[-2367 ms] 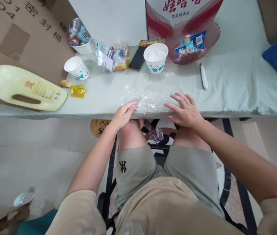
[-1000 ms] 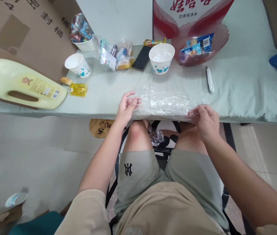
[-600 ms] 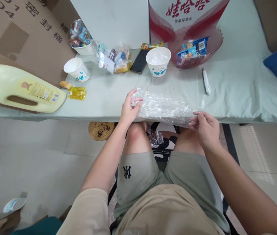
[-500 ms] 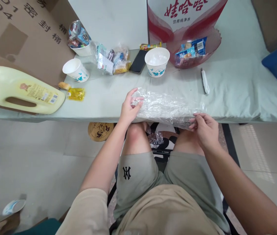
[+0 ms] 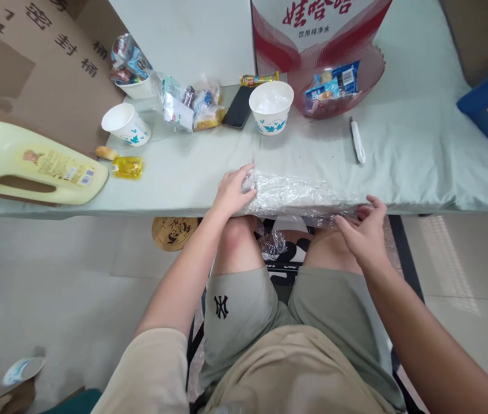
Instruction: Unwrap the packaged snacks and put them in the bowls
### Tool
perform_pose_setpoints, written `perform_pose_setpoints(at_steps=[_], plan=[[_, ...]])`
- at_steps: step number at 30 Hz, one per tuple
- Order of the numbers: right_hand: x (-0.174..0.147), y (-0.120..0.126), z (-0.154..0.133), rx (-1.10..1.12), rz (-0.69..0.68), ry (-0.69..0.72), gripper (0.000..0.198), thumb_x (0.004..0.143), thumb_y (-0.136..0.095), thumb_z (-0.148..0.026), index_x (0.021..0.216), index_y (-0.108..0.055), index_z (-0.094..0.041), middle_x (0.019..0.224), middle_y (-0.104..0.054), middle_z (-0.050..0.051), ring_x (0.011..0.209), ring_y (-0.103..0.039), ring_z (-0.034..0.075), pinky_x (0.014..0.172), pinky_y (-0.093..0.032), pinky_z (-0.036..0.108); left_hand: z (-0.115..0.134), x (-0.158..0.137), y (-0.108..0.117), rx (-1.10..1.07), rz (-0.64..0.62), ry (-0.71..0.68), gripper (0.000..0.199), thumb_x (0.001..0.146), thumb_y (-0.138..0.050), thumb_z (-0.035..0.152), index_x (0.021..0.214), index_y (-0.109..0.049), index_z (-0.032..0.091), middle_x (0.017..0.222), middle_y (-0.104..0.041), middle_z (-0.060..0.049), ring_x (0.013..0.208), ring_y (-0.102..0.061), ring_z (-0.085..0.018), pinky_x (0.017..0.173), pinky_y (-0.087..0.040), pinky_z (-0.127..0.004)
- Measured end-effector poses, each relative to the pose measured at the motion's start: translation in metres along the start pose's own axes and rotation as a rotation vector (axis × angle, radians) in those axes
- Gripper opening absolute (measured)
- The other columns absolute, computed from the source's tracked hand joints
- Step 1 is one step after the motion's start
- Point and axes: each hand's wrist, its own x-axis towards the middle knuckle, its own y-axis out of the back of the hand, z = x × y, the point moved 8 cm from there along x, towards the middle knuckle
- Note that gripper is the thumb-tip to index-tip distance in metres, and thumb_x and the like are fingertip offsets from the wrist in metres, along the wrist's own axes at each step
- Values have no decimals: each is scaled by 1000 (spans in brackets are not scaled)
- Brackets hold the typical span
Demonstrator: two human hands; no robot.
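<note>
Moved: plastic film [image 5: 296, 195] now bunched narrower at worktop [image 5: 399, 167] edge | left hand [image 5: 232, 192] gripping one end, right hand [image 5: 362, 230] loose-fingered at other | risk: thin film tearing from uneven pull

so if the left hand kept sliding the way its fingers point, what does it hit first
The left hand points right along the table edge, so it would likely meet the crumpled clear plastic film it already touches.

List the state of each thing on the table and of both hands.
Plastic sheet: crumpled, at table edge.
Left hand: gripping the sheet's left end.
Right hand: fingers on its right end.
Jug: lying on its side.
Bowl: upright.
Cup: tilted.
Phone: flat, screen dark.
</note>
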Motion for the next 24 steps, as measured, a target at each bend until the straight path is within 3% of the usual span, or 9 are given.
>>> perform_pose_setpoints(at_steps=[4,7,10,12,13,16,19,20,24], plan=[[2,-15,0,128,-107,-196,105,72,-78,-44,154,-16,-21,118,-65,15,111,-65,33,99,-50,55,-6,0,-4,-16,-40,-23,69,78,-69,18,144,-51,27,130,-67,-8,123,-55,-30,111,-41,-50],[1,-19,-17,185,-129,-222,101,70,-79,-41,152,-23,-22,90,-68,4,89,-68,27,89,-53,49,-9,0,5,-69,17,-55,70,73,-74,15,140,-54,26,135,-64,-9,127,-53,-30,112,-40,-49],[-11,-18,-35,382,-113,-281,83,69,-79,-38,139,-39,-24,76,-62,-3,70,-65,20,70,-53,36,-14,-17,32,-244,281,43,60,69,-76,14,126,-59,23,130,-63,-9,121,-57,-25,106,-45,-41],[-28,-20,-42,592,-104,-368,71,66,-80,-37,127,-45,-26,72,-58,-6,61,-60,15,60,-49,28,-21,-49,44,-485,488,228,35,76,-71,19,109,-61,20,108,-67,-6,98,-63,-18,89,-51,-33],[-39,-22,-44,684,-102,-422,67,65,-81,-37,122,-47,-27,71,-57,-7,58,-57,13,56,-47,25,-22,-68,39,-645,513,328,19,82,-66,26,98,-60,19,94,-65,-4,85,-62,-14,80,-51,-29],[-76,-30,-44,846,-98,-584,64,60,-85,-35,112,-48,-27,73,-57,-8,53,-51,9,50,-43,21,1,-124,-21,-1141,144,630,29,86,-65,44,81,-58,16,79,-61,-3,71,-61,-13,69,-51,-26],[-105,-32,-37,893,-38,-685,64,58,-87,-34,110,-49,-27,76,-58,-8,54,-51,8,51,-44,20,23,-185,-70,-1423,83,936,31,87,-67,45,85,-59,15,77,-62,-2,73,-65,-13,72,-53,-25],[-111,-30,-35,892,-11,-696,65,58,-87,-35,110,-49,-27,75,-58,-8,54,-52,8,51,-44,20,35,-200,-88,-1498,-18,1004,33,88,-66,47,85,-60,15,77,-63,-3,73,-66,-14,72,-54,-26],[-124,-17,-35,888,32,-704,66,57,-88,-34,111,-50,-27,70,-57,-9,53,-55,9,51,-45,20,98,-244,-148,-1694,-752,1176,66,85,-58,70,90,-68,5,87,-72,-17,79,-73,-24,72,-56,-32]])
